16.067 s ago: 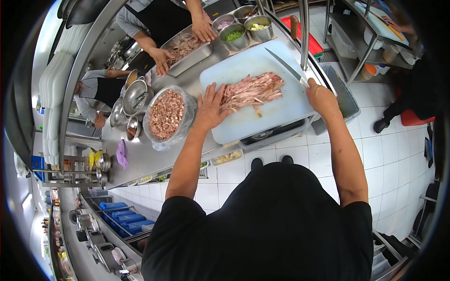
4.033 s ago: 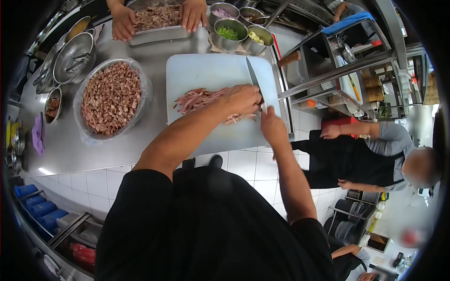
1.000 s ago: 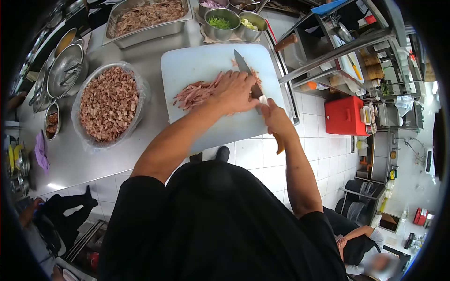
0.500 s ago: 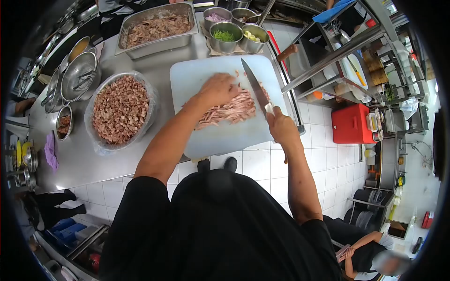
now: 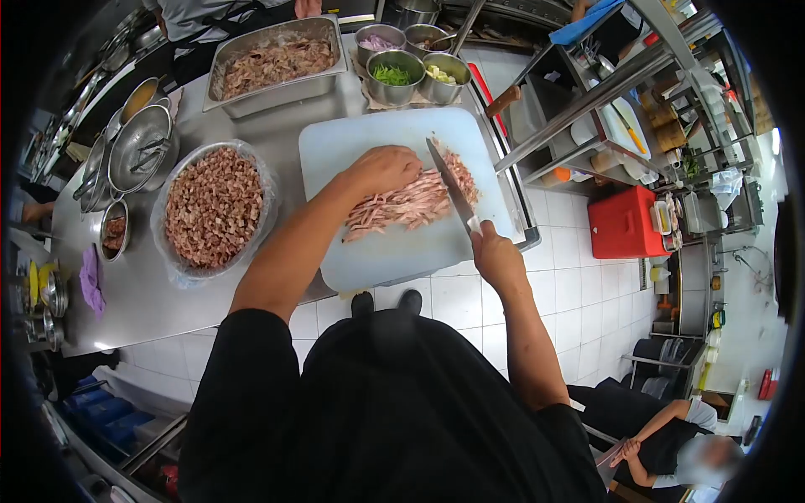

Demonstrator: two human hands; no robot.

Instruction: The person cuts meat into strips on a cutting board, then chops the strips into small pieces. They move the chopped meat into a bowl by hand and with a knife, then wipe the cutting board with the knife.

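A heap of pale pink meat strips (image 5: 401, 205) lies across the white cutting board (image 5: 377, 260). Over its upper left part rests my left hand (image 5: 387, 168), fingers curled down and pressing on the strips. My right hand (image 5: 498, 254) is closed round the white handle of a long kitchen knife (image 5: 451, 186). The blade points up and to the left, its edge against the right end of the strips. Small chopped bits of meat (image 5: 459, 168) lie to the right of the blade.
Left of the board stands a plastic-lined bowl of diced meat (image 5: 214, 204). Behind are a steel pan of meat (image 5: 277, 67) and several steel pots, one with sliced greens (image 5: 392, 76). A metal rack (image 5: 599, 92) stands on the right, a red cooler (image 5: 625, 222) below it.
The knife has come down and left onto the strips, with more chopped bits showing beyond the blade. My left hand stays on the heap, its fingers more tucked in.
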